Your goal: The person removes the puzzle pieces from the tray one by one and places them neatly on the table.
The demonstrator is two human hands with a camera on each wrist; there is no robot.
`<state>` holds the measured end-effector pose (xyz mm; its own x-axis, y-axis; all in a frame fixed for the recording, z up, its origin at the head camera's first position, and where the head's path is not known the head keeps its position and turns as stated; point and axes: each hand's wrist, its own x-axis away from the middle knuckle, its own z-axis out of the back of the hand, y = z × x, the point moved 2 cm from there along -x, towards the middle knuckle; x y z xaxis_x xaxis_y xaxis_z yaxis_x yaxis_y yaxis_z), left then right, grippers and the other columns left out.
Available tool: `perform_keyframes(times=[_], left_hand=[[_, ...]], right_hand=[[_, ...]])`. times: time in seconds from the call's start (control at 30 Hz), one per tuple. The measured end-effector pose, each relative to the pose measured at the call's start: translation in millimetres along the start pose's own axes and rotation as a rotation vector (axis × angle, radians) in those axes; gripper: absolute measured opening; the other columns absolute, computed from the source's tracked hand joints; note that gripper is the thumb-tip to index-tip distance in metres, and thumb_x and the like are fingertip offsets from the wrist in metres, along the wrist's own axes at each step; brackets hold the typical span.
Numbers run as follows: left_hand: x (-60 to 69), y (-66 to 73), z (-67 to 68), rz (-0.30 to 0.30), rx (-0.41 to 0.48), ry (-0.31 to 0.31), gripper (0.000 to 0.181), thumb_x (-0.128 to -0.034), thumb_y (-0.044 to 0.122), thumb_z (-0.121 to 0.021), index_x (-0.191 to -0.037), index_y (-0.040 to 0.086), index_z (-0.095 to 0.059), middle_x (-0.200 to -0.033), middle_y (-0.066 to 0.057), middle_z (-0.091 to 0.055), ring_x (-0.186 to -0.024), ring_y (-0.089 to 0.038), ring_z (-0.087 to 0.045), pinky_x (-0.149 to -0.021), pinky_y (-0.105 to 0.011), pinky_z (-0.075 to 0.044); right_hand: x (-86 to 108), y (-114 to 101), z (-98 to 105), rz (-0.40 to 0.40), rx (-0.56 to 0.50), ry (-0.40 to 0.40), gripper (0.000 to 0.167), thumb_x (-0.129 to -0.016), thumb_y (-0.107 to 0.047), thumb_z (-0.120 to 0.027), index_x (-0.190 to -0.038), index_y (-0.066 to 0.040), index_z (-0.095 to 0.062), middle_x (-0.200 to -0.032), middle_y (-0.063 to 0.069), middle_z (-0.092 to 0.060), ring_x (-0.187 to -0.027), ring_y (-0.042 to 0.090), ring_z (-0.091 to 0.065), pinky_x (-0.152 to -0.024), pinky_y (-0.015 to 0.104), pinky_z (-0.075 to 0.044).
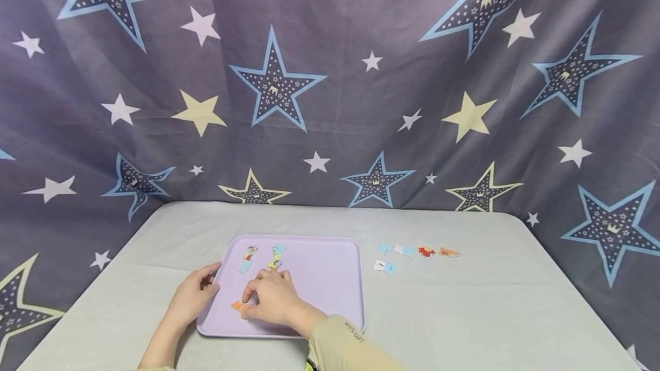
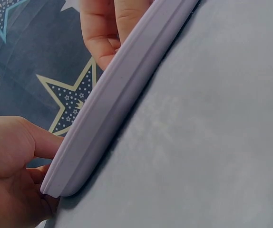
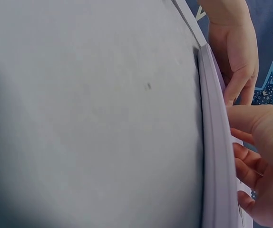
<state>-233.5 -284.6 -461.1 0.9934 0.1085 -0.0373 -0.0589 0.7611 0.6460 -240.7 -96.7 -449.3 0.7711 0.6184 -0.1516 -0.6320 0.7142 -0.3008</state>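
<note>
My left hand (image 1: 193, 296) rests at the left edge of a lilac tray (image 1: 325, 285), thumb and fingers on its rim. In the left wrist view, the same hand (image 2: 10, 166) meets the tray's corner. My right hand (image 1: 275, 296) reaches over the tray, its thumb and forefinger pinching a small orange cut-out piece (image 1: 238, 306) near the tray floor. Behind it lie two joined picture strips: one red, white and blue (image 1: 248, 259), one blue and yellow (image 1: 277, 253). The tray wall hides the pieces in both wrist views.
Right of the tray, several small cut-outs lie on the pale grey tablecloth (image 1: 464, 308): light blue and white pieces (image 1: 384, 268), a red piece (image 1: 425, 252) and an orange piece (image 1: 448, 252). A star-patterned curtain (image 1: 335, 85) hangs behind the table.
</note>
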Motion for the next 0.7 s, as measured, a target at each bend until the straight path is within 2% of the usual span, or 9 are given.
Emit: perform_keyframes(times=[0.17, 0.37, 0.7], left_hand=[[-1.5, 0.0, 0.0, -0.005, -0.003, 0.001, 0.048, -0.0822, 0.007, -0.054, -0.128, -0.005, -0.046, -0.095, -0.011, -0.051, -0.083, -0.021, -0.046, -0.070, -0.032, -0.037], [-1.8, 0.6, 0.5, -0.013, -0.008, 0.003, 0.048, -0.0828, 0.008, -0.055, -0.128, -0.005, -0.046, -0.094, -0.011, -0.051, -0.082, -0.020, -0.046, -0.069, -0.031, -0.036], [-0.7, 0.8, 1.5, -0.016, -0.002, -0.004, 0.048, -0.0830, 0.008, -0.055, -0.128, -0.006, -0.045, -0.094, -0.012, -0.052, -0.082, -0.020, -0.046, -0.069, -0.031, -0.037]], right_hand=[[1.0, -1.2, -1.3, 0.023, -0.015, 0.008, 0.014, -0.072, -0.042, -0.069, -0.083, -0.035, -0.065, -0.086, -0.022, -0.051, -0.084, -0.005, -0.043, -0.076, 0.025, -0.028], [5.0, -0.6, 1.7, 0.072, -0.023, 0.046, 0.011, -0.074, -0.037, -0.068, -0.084, -0.033, -0.066, -0.076, -0.023, -0.050, -0.072, -0.006, -0.040, -0.076, 0.023, -0.028], [9.9, 1.3, 0.9, 0.136, 0.051, 0.056, 0.015, -0.078, -0.039, -0.065, -0.091, -0.033, -0.067, -0.075, -0.023, -0.049, -0.071, -0.008, -0.040, -0.081, 0.026, -0.031]])
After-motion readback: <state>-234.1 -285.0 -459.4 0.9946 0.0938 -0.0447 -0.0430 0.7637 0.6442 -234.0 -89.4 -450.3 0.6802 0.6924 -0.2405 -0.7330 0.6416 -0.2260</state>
